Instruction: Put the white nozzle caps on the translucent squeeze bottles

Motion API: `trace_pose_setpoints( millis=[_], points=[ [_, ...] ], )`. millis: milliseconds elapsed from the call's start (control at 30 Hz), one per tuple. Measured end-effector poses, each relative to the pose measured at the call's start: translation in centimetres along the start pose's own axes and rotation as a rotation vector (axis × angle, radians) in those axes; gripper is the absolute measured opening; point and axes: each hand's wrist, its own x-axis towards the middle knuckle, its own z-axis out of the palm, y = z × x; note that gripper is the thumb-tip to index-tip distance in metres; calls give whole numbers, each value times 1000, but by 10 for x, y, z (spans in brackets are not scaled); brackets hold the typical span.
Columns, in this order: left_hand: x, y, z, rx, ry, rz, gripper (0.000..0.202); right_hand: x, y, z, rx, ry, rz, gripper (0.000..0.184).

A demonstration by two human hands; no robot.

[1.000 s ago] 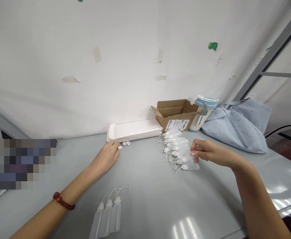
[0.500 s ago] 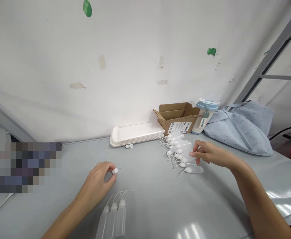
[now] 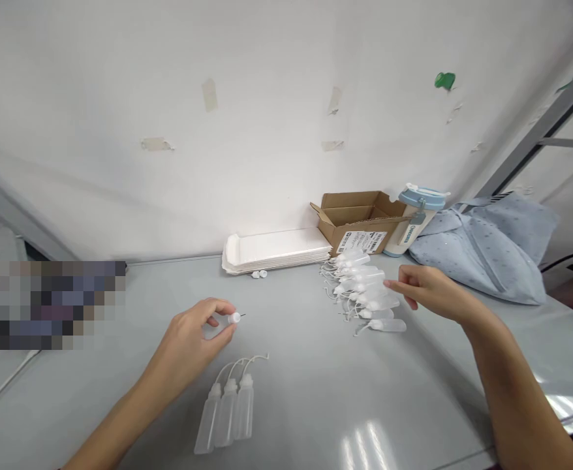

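My left hand (image 3: 193, 339) is closed in a pinch on a small white needle-tip cap (image 3: 234, 318) whose thin needle points right, above the grey table (image 3: 306, 405). Just below it lie three small translucent squeeze bottles (image 3: 228, 408) side by side, with their thin tethers curling up. My right hand (image 3: 426, 290) hovers with loosely curled fingers at the right side of a row of several more small bottles (image 3: 365, 294); nothing shows in its fingers. Two loose white caps (image 3: 258, 275) lie by the stack of trays.
A stack of flat white trays (image 3: 277, 249) lies against the wall. Right of it stand an open cardboard box (image 3: 357, 225) and a blue-lidded cup (image 3: 416, 219). A light blue cloth bag (image 3: 492, 248) fills the right back. A pixelated patch covers the left.
My left hand picked up a white cap near the trays and drew it back toward me, above the three bottles. My right hand stayed by the row of bottles, shifting slightly right.
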Motion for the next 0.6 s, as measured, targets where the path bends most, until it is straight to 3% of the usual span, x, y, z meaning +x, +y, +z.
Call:
trace_pose_setpoints(
  millis=[100,133,200,267,300,367,467,600],
  points=[
    [-2,6,-1,-111,-57,-32,21,-8,-24,16,92,300,-188,42],
    [-3,9,0,-141,-76,-43,20,-13,-36,25,159,335,-285,40],
    [-3,12,0,-203,-99,-58,20,-29,-64,49,283,196,-459,33],
    [-2,13,1,-285,-107,-52,22,-46,-90,74,321,-83,-633,19],
    [-1,13,1,-327,-109,-45,23,-54,-100,84,287,-245,-708,11],
    [1,13,1,-391,-124,-36,27,-67,-116,102,163,-396,-850,17],
    [2,11,1,-432,-151,-50,28,-74,-125,117,-44,-422,-998,31],
    [0,10,0,-493,-192,-59,25,-72,-129,128,-201,-374,-1130,31]
  ],
)
